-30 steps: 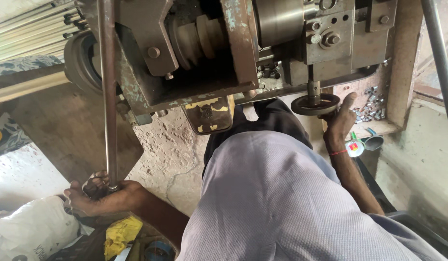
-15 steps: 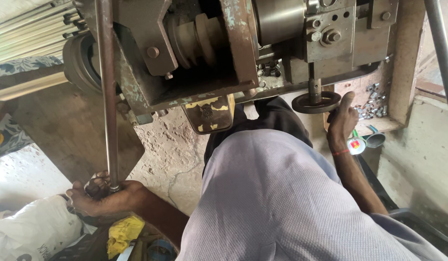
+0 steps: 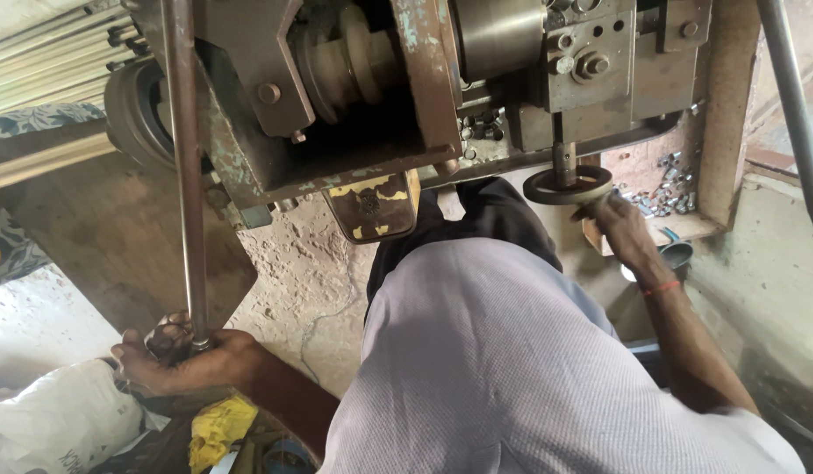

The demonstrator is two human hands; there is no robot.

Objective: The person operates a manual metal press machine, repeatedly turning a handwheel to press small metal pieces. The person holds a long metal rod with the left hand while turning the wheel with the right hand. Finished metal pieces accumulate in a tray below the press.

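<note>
Rod (image 3: 185,167) left, handwheel (image 3: 568,185) right, both below machine (image 3: 406,79)

A small metalworking workshop — a heavy, worn steel machine (image 3: 406,96) with a belt pulley (image 3: 354,61), bolts and a round handwheel (image 3: 567,185) fills the view. Long metal rods (image 3: 46,53) lie stacked beside it, loose nuts (image 3: 665,180) fill a wooden ledge, and the floor is rough concrete (image 3: 310,281).

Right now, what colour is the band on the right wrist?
Orange-red: a thin band around the wrist below the right hand, seen in the head view.
</note>
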